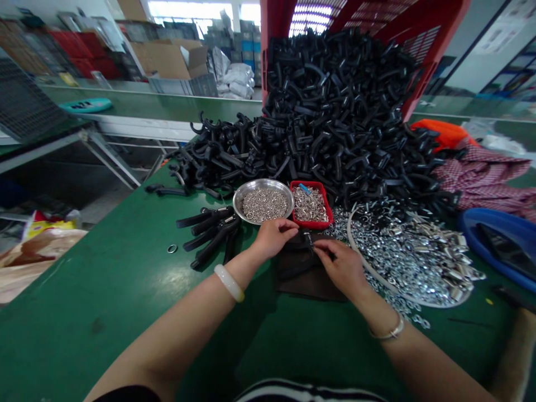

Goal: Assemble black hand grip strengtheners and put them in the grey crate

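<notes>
My left hand is closed, thumb and forefinger pinched just in front of the red basket of small metal pins; whatever lies between the fingertips is too small to make out. My right hand is closed too, its fingertips gripping a black handle beside a small shiny metal piece at its upper end. The handle lies over a dark brown pad. Left of the basket stands a round metal bowl filled with tiny metal parts. Several black handle assemblies with springs lie left of my left hand.
A huge heap of black handles spills from a tipped red crate. Shiny metal parts cover the right side, near a blue tray. One metal ring lies on the green table. A hammer-like tool rests far right.
</notes>
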